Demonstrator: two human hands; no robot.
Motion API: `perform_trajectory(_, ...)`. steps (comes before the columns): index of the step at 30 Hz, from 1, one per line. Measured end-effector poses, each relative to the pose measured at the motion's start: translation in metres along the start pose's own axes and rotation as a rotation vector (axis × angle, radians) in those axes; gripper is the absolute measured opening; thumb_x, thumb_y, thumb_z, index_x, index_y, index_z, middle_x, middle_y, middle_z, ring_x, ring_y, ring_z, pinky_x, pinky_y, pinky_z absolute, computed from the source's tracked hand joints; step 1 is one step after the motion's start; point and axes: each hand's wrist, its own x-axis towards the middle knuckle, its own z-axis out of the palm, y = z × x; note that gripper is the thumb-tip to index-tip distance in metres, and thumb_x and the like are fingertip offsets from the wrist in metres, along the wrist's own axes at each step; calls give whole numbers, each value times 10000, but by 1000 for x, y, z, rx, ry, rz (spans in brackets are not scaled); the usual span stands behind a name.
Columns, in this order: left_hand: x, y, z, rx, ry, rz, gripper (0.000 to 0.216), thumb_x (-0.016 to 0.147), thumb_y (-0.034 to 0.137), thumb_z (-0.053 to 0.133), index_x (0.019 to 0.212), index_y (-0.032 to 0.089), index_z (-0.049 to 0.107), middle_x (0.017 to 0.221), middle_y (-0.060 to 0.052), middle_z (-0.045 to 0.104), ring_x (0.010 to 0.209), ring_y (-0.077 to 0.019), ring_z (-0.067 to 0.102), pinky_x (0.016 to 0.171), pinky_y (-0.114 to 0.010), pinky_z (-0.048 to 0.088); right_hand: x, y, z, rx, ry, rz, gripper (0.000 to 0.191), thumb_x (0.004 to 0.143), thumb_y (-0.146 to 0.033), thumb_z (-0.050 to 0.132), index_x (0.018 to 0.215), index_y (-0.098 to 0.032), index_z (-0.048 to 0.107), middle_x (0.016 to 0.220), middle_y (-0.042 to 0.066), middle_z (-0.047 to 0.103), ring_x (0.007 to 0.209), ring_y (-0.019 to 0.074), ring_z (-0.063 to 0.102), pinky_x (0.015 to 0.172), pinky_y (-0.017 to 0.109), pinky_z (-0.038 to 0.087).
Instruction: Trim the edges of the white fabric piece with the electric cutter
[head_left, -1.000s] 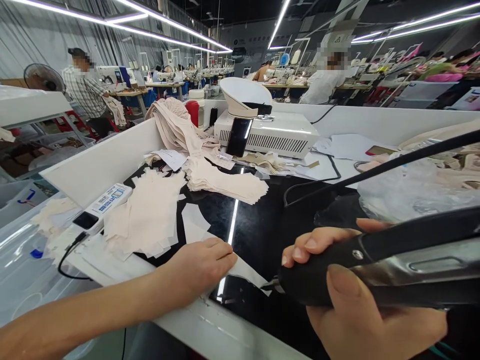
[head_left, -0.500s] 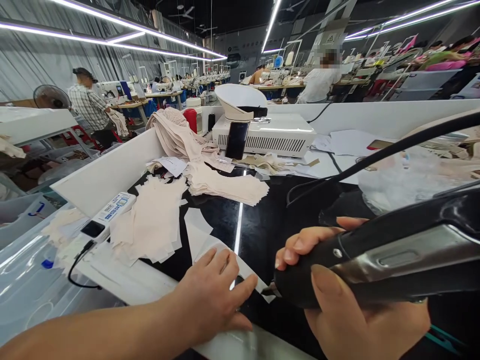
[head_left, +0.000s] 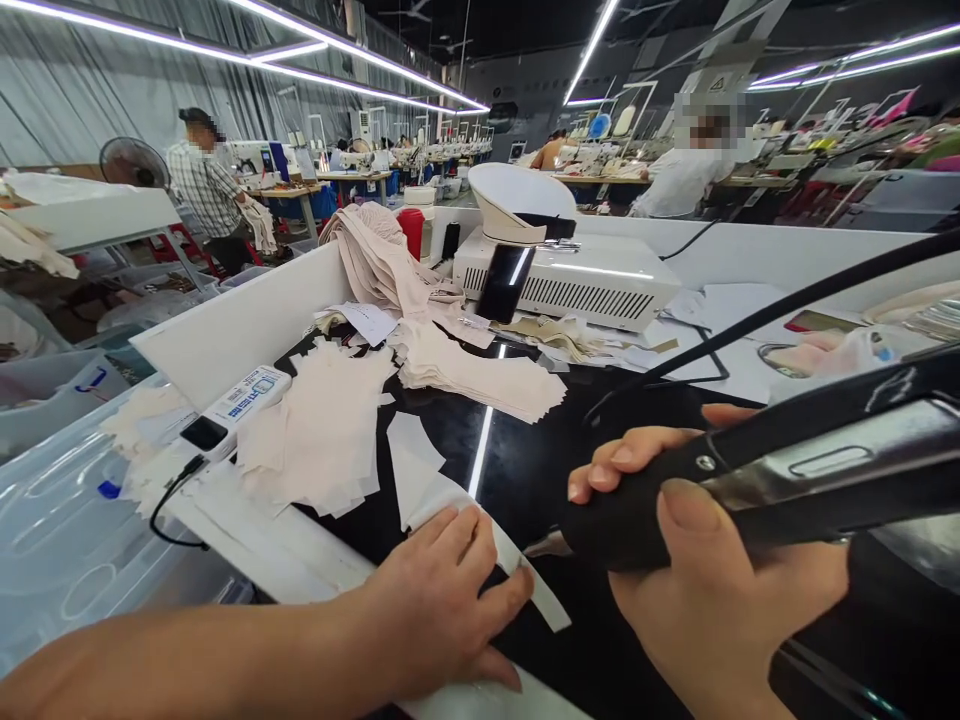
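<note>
A thin white cloth piece (head_left: 420,478) lies on the black glossy tabletop (head_left: 525,455), its narrow end strip (head_left: 550,600) reaching toward the front edge. My left hand (head_left: 454,590) rests on this cloth, fingers slightly bent and apart, fingertips pressing it down. Wrapped in my right hand (head_left: 720,590) is a thick black corded hand tool (head_left: 637,525) with a silver side panel. Its pointed metal tip (head_left: 550,545) is at the right edge of the strip, close to my left fingers; I cannot tell whether they touch.
Stacked pale cloth pieces (head_left: 319,425) lie left, with another stack (head_left: 480,375) behind. A white power bank (head_left: 247,400) sits by the left board. Behind stand a vented white box (head_left: 600,285), a phone (head_left: 506,280) and a visor (head_left: 517,200). A black cable (head_left: 750,315) arches at right.
The view has swung slightly left. The tool's tip has moved up along the strip, baring its lower end. My left hand keeps pressing the cloth with little shift.
</note>
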Motion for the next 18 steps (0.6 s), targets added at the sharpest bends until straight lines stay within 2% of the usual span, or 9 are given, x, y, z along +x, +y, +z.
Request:
perform_trajectory(3, 0, 2, 2, 9, 44, -11, 919, 1089, 914, 719, 1606, 154, 692, 1505, -269, 821, 1428, -402, 815, 1215, -543, 689, -4, 1, -2, 4, -19, 9, 458, 801, -357, 1076, 1163, -331, 796, 751, -68, 768, 580, 227, 711, 470, 333, 581)
perform_trajectory(8, 0, 3, 5, 21, 104, -17, 899, 1098, 933, 668, 1557, 161, 708, 1475, -253, 829, 1387, -384, 824, 1203, -525, 690, -3, 2, -2, -17, -16, 26, 441, 816, -353, 1055, 1172, -334, 796, 759, -68, 760, 595, 224, 714, 491, 347, 628)
perform_trajectory(12, 2, 1, 3, 11, 98, -6, 888, 1095, 917, 699, 1525, 140, 717, 1415, -245, 832, 1330, -378, 830, 1205, -514, 685, 3, 8, 3, 18, -17, 10, 462, 807, -362, 1053, 1182, -332, 785, 752, -70, 735, 601, 223, 700, 488, 334, 601)
perform_trajectory(18, 3, -3, 0, -58, 53, 20, 845, 1104, 856, 748, 1554, 142, 722, 1399, -241, 819, 1389, -393, 793, 1247, -536, 658, 2, 15, 6, 11, -55, 9, 468, 835, -341, 1054, 1202, -310, 765, 773, -59, 747, 600, 209, 703, 490, 302, 567)
